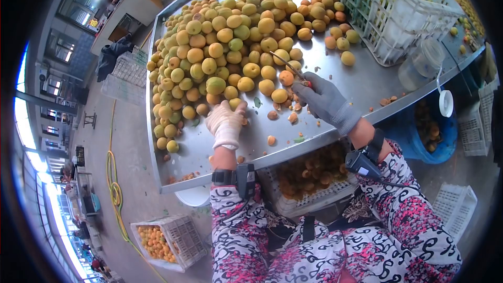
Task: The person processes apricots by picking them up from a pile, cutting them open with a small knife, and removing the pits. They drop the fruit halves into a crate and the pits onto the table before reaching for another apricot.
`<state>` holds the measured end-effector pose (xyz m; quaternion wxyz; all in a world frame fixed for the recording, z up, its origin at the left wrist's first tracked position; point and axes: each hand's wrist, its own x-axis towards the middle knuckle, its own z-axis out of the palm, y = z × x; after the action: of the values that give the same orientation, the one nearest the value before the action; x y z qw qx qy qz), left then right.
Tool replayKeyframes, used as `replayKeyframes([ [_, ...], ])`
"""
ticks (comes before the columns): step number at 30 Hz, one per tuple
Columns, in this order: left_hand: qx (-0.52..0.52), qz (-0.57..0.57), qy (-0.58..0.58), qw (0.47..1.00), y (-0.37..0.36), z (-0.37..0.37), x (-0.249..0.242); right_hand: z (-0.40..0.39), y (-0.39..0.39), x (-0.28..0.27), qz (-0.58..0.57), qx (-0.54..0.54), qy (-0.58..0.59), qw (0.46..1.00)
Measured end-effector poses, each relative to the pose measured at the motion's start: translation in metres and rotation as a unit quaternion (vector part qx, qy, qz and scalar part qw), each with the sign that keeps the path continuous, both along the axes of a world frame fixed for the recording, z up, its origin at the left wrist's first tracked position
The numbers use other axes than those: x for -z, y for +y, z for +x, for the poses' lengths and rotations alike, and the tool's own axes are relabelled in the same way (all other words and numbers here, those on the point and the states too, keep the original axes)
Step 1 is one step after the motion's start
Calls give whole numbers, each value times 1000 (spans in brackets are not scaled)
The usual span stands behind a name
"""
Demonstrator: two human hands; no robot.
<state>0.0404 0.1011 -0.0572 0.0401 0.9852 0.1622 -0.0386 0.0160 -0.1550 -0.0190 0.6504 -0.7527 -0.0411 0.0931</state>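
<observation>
From my remote seat, I have the right grip point(324, 100), in a grey glove at the centre right, closed around a thin red-handled tool point(287, 65) that points up and left over the fruit. The left grip point(226, 123), in a pale glove at the centre, has curled fingers against the near edge of the fruit pile point(220, 37); I cannot tell whether it pinches a fruit. The pile fills the upper middle of the frame.

I judge that a slip of the tool could cut a glove, because the 2 grips work near each other, and a pull low in the pile could set fruit rolling.

Halves and scraps point(292, 118) litter the metal tabletop point(377, 81), which carries a plastic crate point(387, 16) at the upper right. Below right stands a blue tub point(447, 152); a yellow-green hose point(111, 178) crosses the floor at left.
</observation>
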Motion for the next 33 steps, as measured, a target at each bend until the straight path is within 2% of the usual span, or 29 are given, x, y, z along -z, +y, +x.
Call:
replayKeyframes([
  [4,46,-50,-38,997,-17,-6,-3,-1,-4,-3,7,-3,30,1000],
  [5,29,-282,-74,956,-24,-12,-7,-2,-4,-1,28,-1,20,999],
  [6,9,-497,-105,861,-32,-18,-12,-2,-4,0,49,0,10,999],
  [7,32,-635,-114,764,-41,-23,-20,-3,-2,0,49,4,9,999],
  [8,35,-635,-113,763,-47,-29,-26,-5,1,0,55,8,-1,998],
  [10,108,-742,-121,650,-57,-40,-39,-10,3,-3,59,12,-12,998],
  [12,118,-737,-129,653,-66,-48,-51,-15,2,-8,-2,-26,-59,998],
  [18,111,-754,-124,636,-68,-52,-60,-26,8,-5,-17,-51,-75,996],
  [20,121,-779,-96,607,-65,-51,-59,-27,10,-4,-2,-56,-97,994],
  [23,115,-795,-118,584,-64,-50,-59,-29,11,-7,-62,-84,-97,990],
  [25,118,-795,-109,585,-63,-51,-64,-33,12,-6,-142,-88,-152,974],
  [33,109,-781,-95,608,-60,-49,-62,-35,16,-2,-146,-90,-115,978],
])
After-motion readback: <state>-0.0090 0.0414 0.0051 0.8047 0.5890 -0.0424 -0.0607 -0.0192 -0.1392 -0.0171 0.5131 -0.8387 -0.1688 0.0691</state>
